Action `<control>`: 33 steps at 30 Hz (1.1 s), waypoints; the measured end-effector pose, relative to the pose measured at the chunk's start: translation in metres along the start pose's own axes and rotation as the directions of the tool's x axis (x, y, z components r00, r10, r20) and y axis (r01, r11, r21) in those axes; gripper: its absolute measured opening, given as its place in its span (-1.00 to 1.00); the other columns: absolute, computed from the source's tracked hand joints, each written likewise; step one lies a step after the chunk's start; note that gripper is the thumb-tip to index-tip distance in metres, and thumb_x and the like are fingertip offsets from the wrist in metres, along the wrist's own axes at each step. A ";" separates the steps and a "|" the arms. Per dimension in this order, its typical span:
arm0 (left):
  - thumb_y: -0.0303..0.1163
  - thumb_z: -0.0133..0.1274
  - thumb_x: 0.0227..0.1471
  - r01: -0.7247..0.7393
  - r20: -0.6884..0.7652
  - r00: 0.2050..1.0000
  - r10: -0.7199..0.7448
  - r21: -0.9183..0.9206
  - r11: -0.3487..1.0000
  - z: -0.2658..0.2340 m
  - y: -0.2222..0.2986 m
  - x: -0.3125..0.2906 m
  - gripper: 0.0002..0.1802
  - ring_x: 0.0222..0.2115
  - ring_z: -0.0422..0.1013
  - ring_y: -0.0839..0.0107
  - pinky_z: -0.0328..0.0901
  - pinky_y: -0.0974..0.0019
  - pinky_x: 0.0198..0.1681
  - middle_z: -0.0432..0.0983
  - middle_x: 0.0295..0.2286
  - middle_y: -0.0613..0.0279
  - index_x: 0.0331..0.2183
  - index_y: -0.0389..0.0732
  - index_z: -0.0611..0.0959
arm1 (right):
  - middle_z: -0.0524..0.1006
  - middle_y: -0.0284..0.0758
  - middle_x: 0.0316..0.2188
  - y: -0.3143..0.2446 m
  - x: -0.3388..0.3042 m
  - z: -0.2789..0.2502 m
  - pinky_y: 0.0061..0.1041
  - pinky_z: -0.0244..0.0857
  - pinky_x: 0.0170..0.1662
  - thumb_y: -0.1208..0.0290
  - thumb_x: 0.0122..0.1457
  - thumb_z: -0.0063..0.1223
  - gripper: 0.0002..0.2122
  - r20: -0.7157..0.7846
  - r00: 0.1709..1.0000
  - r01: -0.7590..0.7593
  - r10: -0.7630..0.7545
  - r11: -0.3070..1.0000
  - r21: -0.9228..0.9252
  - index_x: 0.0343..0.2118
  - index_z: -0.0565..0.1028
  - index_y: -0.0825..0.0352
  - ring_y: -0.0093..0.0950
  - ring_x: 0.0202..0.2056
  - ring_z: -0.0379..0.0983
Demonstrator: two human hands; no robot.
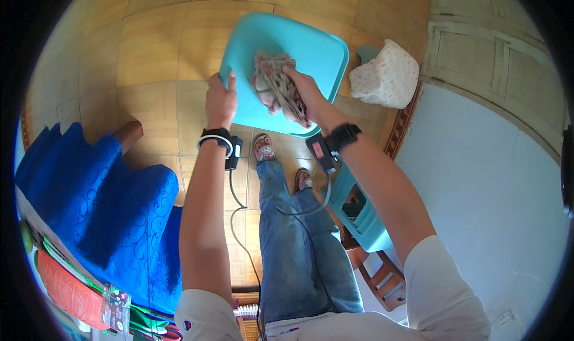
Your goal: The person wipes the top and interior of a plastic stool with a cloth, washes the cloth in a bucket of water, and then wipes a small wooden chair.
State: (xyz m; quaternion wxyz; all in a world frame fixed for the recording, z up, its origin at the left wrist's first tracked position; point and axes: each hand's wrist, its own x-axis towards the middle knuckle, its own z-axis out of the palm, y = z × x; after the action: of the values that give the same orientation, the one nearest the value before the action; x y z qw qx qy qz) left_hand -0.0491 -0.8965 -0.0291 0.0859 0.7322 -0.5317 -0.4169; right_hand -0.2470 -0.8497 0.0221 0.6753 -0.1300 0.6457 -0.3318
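A turquoise plastic stool (311,48) is held up in front of me, its flat, round-cornered seat facing me; whatever is beneath the seat is hidden. My left hand (221,102) grips the seat's left edge with the thumb on top. Bunched in my right hand (308,93) is a crumpled, greyish-pink patterned cloth (278,87), pressed against the right middle of the seat. Both wrists carry black straps with small boxes and cables.
A bin lined with a white patterned bag (385,75) stands right of the stool. Another turquoise plastic stool (365,215) and a wooden chair (382,281) are by the wall at lower right. Blue cloth (101,203) drapes over furniture at left, beside an orange-red basket (69,290).
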 end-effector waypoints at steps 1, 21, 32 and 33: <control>0.15 -0.21 0.06 -0.015 0.024 1.000 0.015 -0.031 0.999 -0.001 0.002 0.004 -0.33 -0.23 0.41 -0.06 0.28 0.01 -0.19 0.48 -0.25 -0.12 -0.08 -0.27 0.38 | 0.54 -0.21 -0.42 0.002 -0.008 -0.003 -0.41 0.34 -0.25 0.13 0.09 0.00 -0.60 -0.184 0.903 0.300 -0.388 0.876 -0.378 -0.13 0.44 0.35 -0.32 -0.37 0.48; 0.22 -0.25 0.04 0.077 -0.244 0.968 -0.051 0.100 0.992 0.038 0.010 -0.038 -0.37 -0.32 0.45 -0.05 0.30 0.03 -0.26 0.54 -0.39 -0.06 -0.12 -0.10 0.47 | 0.28 -0.32 -0.11 0.037 0.023 -0.073 -0.12 0.06 0.00 0.08 -0.14 0.13 -0.49 0.278 0.454 0.096 -0.847 -0.263 -0.960 -0.03 0.35 -0.35 -0.32 -0.02 0.16; 0.26 -0.30 0.03 0.022 -0.272 0.962 -0.001 0.074 0.997 0.036 0.028 -0.011 -0.30 -0.28 0.44 -0.04 0.29 0.05 -0.21 0.53 -0.34 -0.03 -0.10 -0.14 0.45 | 0.29 -0.33 -0.11 0.001 0.049 -0.081 -0.08 0.03 -0.02 0.09 -0.09 0.12 -0.54 0.354 0.403 0.139 -0.844 -0.326 -0.935 -0.03 0.37 -0.32 -0.32 -0.02 0.17; 0.27 -0.31 0.03 0.016 -0.266 0.964 0.001 0.059 0.998 0.036 0.030 -0.010 -0.30 -0.28 0.44 -0.04 0.28 0.04 -0.22 0.53 -0.34 -0.04 -0.10 -0.14 0.44 | 0.30 -0.33 -0.10 -0.004 0.051 -0.083 -0.08 0.03 -0.01 0.09 -0.07 0.11 -0.54 0.375 0.405 0.144 -0.834 -0.346 -0.927 -0.02 0.37 -0.32 -0.32 -0.02 0.17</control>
State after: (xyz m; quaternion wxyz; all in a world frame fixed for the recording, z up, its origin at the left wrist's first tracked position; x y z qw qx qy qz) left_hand -0.0963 -0.8894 -0.0294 0.1324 0.7857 -0.5251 -0.2990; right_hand -0.3301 -0.8629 -0.0266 -0.0690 -0.7395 0.6625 -0.0971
